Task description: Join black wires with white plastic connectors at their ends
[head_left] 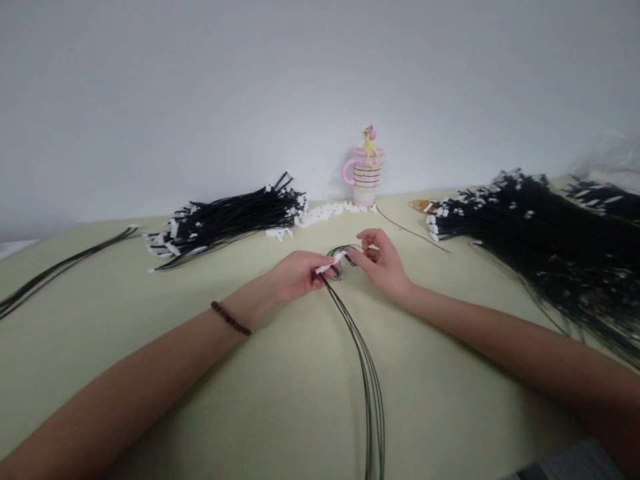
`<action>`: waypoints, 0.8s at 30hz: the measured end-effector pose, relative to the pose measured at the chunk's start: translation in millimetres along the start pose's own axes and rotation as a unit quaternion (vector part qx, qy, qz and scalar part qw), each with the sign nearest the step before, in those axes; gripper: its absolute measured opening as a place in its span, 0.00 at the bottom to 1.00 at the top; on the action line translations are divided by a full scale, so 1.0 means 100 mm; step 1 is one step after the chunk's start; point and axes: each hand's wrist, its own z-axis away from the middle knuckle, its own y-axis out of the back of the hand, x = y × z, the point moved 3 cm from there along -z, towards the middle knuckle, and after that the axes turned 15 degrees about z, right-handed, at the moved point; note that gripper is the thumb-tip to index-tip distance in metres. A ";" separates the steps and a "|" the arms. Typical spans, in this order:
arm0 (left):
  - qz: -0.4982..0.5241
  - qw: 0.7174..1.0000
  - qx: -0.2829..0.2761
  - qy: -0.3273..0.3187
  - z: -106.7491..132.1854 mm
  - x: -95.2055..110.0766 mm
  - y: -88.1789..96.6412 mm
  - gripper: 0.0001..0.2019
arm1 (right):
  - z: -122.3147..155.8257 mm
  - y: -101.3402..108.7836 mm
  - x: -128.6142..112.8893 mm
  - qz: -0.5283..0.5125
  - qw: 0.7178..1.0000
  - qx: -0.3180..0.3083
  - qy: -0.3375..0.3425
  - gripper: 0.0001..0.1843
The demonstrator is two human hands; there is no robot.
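Observation:
My left hand (303, 275) is closed near the middle of the table, pinching a bundle of thin black wires (364, 363) by a white plastic piece (331, 264). From that piece the wires run down toward the table's near edge, while their other ends curl in a small loop beyond my fingers. Just to the right is my right hand (384, 267), its fingers bent and apart from the thumb. The thumb tip reaches the far end of the white piece and the curled wires; whether it presses on them I cannot tell.
Behind my left hand lies a heap of black wires with white ends (235, 217), beside scattered white pieces (325, 213). A striped pink mug (366, 183) stands by the wall. A larger wire heap (545, 233) covers the right side. Several wires (65, 267) lie far left.

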 end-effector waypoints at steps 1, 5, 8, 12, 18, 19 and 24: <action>0.003 1.000 0.007 0.003 0.00 0.00 0.00 0.04 | 0.01 0.02 -0.04 0.006 1.000 0.001 0.009 0.14; 0.010 1.000 -0.012 -0.011 -0.03 -0.01 0.00 0.03 | 0.12 -0.03 -0.21 0.087 0.987 -0.119 0.062 0.13; 0.008 1.000 -0.014 -0.022 -0.03 -0.02 0.00 0.04 | 0.24 -0.13 -0.29 0.160 0.958 -0.217 0.103 0.18; -0.005 0.999 -0.001 -0.038 -0.02 -0.03 0.00 0.06 | 0.31 -0.23 -0.26 0.144 0.950 -0.269 0.062 0.19; -0.006 0.997 -0.010 -0.070 -0.02 -0.04 0.01 0.07 | 0.29 -0.27 -0.17 0.050 0.954 -0.293 -0.025 0.19; -0.009 0.997 -0.010 -0.070 -0.02 -0.04 0.01 0.07 | 0.29 -0.27 -0.18 0.048 0.956 -0.288 -0.026 0.19; -0.017 0.998 -0.016 -0.063 -0.02 -0.05 0.01 0.08 | 0.30 -0.27 -0.19 0.067 0.960 -0.270 -0.026 0.16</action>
